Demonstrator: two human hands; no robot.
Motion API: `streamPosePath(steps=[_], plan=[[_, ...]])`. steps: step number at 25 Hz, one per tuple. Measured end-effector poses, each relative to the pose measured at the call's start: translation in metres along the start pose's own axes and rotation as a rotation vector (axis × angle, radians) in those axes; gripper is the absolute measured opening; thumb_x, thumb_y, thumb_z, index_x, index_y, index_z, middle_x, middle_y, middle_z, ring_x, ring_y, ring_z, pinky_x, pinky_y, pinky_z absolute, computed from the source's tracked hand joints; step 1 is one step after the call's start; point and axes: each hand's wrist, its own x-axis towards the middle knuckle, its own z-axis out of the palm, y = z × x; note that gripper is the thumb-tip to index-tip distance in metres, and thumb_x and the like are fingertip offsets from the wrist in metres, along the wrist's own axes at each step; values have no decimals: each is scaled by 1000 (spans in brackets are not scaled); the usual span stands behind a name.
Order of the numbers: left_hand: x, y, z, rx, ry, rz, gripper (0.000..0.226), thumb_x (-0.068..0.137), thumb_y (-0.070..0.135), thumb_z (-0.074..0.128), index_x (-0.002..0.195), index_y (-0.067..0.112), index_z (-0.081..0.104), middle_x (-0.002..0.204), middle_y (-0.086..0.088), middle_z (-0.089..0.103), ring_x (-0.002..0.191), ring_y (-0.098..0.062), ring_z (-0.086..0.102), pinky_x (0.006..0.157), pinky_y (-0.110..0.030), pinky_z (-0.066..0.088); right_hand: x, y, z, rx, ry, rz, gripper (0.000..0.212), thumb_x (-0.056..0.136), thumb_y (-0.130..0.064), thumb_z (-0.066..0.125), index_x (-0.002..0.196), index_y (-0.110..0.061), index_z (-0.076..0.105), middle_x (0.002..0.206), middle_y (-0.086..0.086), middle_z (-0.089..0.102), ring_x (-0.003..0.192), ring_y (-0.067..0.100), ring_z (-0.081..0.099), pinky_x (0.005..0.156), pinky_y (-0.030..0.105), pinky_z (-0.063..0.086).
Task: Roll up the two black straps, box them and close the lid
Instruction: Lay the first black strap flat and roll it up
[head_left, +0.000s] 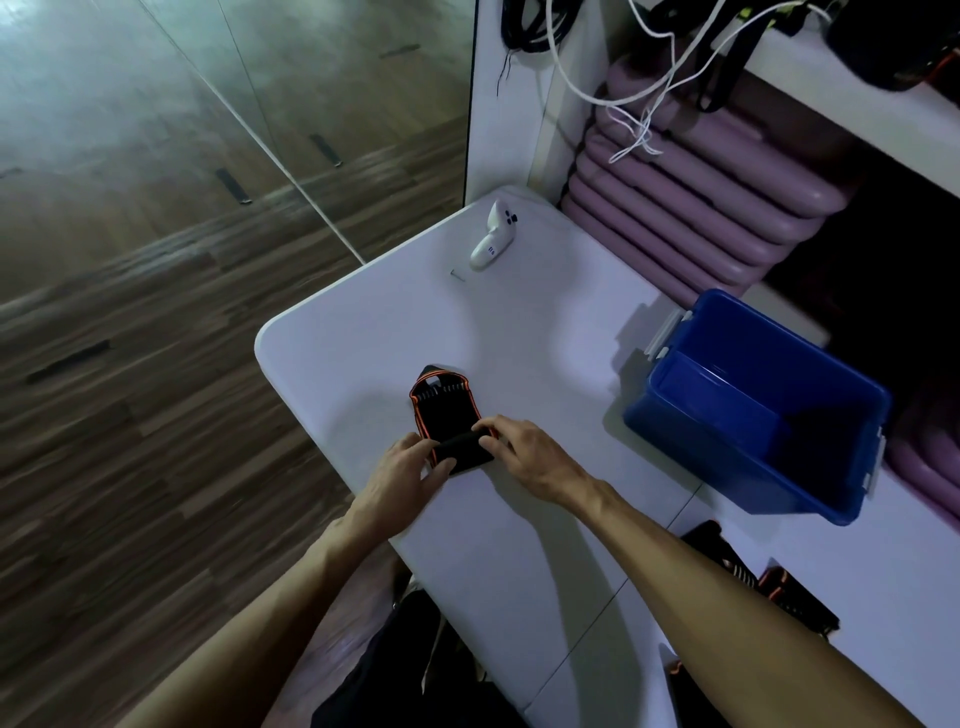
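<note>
A black strap with orange edging (442, 410) lies flat on the white table (519, 332) near its left edge. Its near end is rolled into a short black roll. My left hand (402, 475) pinches the roll's left end and my right hand (524, 454) pinches its right end. A second black strap with orange trim (789, 592) lies at the table's right front, partly hidden behind my right forearm. The blue plastic box (753, 410) stands open to the right, with nothing visible inside. I see no lid in view.
A white handheld controller (493, 236) lies at the table's far end. Stacked purple mats (691, 192) and hanging white cables (644, 104) fill the shelving behind. Wooden floor lies to the left of the table.
</note>
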Motion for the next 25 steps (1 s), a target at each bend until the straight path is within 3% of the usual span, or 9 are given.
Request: streamPosePath(steps=[3, 5, 7, 9, 14, 17, 20, 23, 25], plan=[[11, 7, -8, -91, -72, -200, 28, 95, 32, 51, 80, 10, 58, 75, -2, 52, 70, -21, 50, 59, -26, 32, 13, -8, 3, 45, 68, 50, 29, 101, -32, 47, 121, -14, 60, 103, 3, 68, 95, 18, 62, 79, 26, 47], [18, 14, -9, -111, -83, -295, 35, 96, 31, 49, 65, 13, 48, 60, 1, 48, 55, -18, 44, 50, -27, 30, 19, -12, 9, 58, 133, 91, 25, 101, -32, 49, 116, -14, 56, 89, 2, 65, 84, 21, 62, 72, 31, 48], [22, 18, -5, -162, -38, -383, 34, 93, 32, 50, 71, 7, 53, 61, -3, 54, 54, -17, 47, 52, -29, 36, 23, -15, 14, 41, 194, 102, 19, 100, -31, 50, 107, -14, 54, 75, -3, 57, 70, 20, 56, 63, 31, 43], [22, 18, -1, -195, 91, -426, 28, 88, 35, 56, 89, 7, 54, 74, -6, 63, 64, -20, 56, 60, -35, 46, 26, -12, 17, 9, 251, 87, 18, 100, -29, 52, 101, -13, 58, 84, 1, 57, 72, 20, 58, 65, 33, 47], [11, 17, 5, -123, 316, -224, 21, 85, 33, 61, 102, 30, 48, 101, 4, 51, 78, -19, 58, 63, -39, 50, 14, 7, 16, -113, 137, -19, 39, 99, -32, 54, 134, -14, 55, 137, 7, 42, 114, 25, 56, 95, 38, 49], [9, 13, 6, 42, 314, -95, 19, 87, 34, 58, 106, 30, 54, 109, 6, 55, 91, -21, 58, 63, -38, 51, 2, 15, 18, -200, 146, -108, 50, 97, -30, 56, 144, -21, 43, 126, 1, 50, 107, 22, 51, 87, 40, 51], [2, -7, 0, 234, 231, 124, 43, 84, 39, 64, 123, 23, 54, 125, 2, 54, 111, -20, 52, 67, -37, 55, 0, 10, 21, -80, 229, -95, 35, 96, -31, 58, 130, -27, 51, 116, -4, 55, 102, 16, 52, 83, 38, 51], [-4, -19, -5, 406, 129, 206, 75, 72, 41, 77, 135, 17, 45, 130, -4, 49, 111, -25, 53, 62, -36, 55, 1, 10, 21, -258, 212, -145, 49, 88, -42, 64, 133, -23, 54, 138, -2, 47, 113, 20, 46, 84, 34, 52], [1, -14, -4, 414, 119, 159, 73, 72, 35, 77, 134, 15, 45, 129, -5, 50, 111, -26, 54, 64, -39, 55, 3, 12, 21, -394, 176, -171, 61, 81, -36, 72, 135, -18, 52, 145, 1, 42, 113, 24, 46, 81, 37, 53]])
